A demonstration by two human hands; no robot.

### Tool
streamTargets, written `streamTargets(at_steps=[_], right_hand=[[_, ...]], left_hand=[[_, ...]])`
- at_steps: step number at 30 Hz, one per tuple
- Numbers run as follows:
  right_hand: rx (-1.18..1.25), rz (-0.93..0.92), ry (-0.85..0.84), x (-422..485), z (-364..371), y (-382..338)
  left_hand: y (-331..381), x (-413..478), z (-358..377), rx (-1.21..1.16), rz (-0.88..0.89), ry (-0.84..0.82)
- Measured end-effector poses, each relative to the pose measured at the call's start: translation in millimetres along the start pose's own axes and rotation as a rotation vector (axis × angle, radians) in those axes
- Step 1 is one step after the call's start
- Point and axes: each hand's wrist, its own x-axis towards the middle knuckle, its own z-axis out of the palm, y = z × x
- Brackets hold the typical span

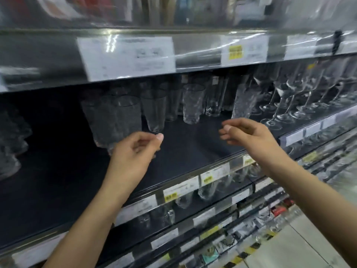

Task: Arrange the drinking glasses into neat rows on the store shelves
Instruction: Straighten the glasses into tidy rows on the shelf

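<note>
Clear drinking glasses stand on the dark middle shelf [183,149]. A blurred cluster of tumblers [110,118] is at the left, a plain tall glass [154,111] beside it, and a textured glass [192,103] further back. Another textured glass [244,101] stands to the right. My left hand [133,151] is in front of the tumbler cluster with its fingers loosely curled and its thumb tip just below the plain glass's base; nothing shows between the fingers. My right hand [249,134] hovers below the right textured glass, fingers relaxed and holding nothing.
Stemmed wine glasses [289,97] fill the shelf's right end. More blurred glasses [11,144] are at the far left. An upper shelf edge with price labels [127,57] overhangs the glasses. Lower shelves [193,196] hold more glassware behind price tags. Floor tiles [301,246] show at bottom right.
</note>
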Motion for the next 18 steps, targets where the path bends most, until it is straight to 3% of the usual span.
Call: streamTargets(at_steps=[8, 18], right_hand=[[-0.021, 0.006, 0.096, 80.0, -99.5, 55.3], [-0.103, 0.09, 0.145, 157.9, -112.2, 108.6]], left_hand=[[-10.2, 52.0, 128.1, -0.064, -0.063, 0.13], [-28.7, 137.9, 190.4, 0.069, -0.054, 0.196]])
